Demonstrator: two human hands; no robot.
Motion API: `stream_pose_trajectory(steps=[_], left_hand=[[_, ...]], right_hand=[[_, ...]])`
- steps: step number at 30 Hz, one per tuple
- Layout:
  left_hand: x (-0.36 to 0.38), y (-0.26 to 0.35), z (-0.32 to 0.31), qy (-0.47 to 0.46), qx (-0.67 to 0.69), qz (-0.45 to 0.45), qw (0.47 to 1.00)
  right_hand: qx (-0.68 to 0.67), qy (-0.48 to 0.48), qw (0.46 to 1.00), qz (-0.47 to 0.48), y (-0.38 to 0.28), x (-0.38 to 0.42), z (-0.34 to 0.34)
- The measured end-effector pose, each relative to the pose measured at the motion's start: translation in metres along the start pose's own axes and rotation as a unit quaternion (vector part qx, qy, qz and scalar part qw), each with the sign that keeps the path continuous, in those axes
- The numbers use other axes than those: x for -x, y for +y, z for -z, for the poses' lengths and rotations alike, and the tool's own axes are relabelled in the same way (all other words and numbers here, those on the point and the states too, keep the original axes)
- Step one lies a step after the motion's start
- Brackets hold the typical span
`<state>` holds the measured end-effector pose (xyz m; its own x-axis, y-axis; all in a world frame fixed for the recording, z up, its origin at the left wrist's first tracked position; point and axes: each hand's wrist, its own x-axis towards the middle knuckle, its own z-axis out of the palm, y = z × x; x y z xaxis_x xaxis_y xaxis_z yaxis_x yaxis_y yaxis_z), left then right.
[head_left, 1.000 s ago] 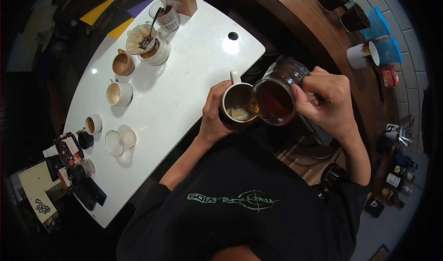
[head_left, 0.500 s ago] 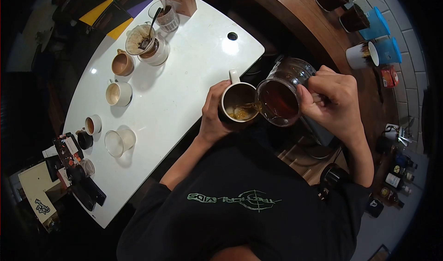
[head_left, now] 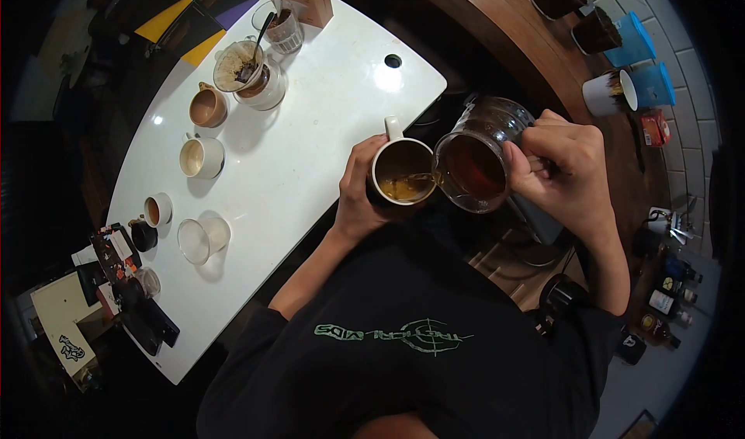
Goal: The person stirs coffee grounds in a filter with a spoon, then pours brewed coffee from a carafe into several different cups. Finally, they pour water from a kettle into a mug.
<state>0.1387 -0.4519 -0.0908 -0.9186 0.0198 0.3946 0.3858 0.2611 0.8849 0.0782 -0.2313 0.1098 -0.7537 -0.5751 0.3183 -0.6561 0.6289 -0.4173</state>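
My left hand (head_left: 358, 194) is wrapped round a mug (head_left: 394, 147) with a light rim, its handle pointing away from me. Brown liquid lies inside the mug. My right hand (head_left: 563, 163) grips the handle of a glass server (head_left: 497, 117), which is tilted toward the mug. A thin amber stream runs from the server's lip into the mug, and dark reddish-brown liquid shows in the server. Both vessels are held in the air beyond my chest, beside the table edge.
On the white table (head_left: 310, 128) stand a glass dripper (head_left: 233, 62) with a used filter, a glass with a spoon, a cardboard box (head_left: 310, 0), several cups and an empty glass (head_left: 194, 241). Dark-filled cups (head_left: 597, 31) stand on the wooden counter (head_left: 497, 27) at right.
The liquid in the mug covers more of its bottom. The server has shifted very slightly right while still pouring.
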Motion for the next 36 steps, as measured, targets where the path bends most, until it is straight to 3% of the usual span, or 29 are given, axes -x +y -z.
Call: stream_pose_trajectory(steps=[4, 36], left_hand=[[-0.001, -0.005, 0.000, 0.007, -0.041, -0.035, 0.998], [0.004, -0.004, 0.001, 0.006, -0.039, -0.015, 0.999]], right_hand=[[-0.002, -0.002, 1.000, 0.004, -0.003, -0.001, 0.001], [0.038, -0.022, 0.999, 0.020, -0.013, -0.010, 0.005]])
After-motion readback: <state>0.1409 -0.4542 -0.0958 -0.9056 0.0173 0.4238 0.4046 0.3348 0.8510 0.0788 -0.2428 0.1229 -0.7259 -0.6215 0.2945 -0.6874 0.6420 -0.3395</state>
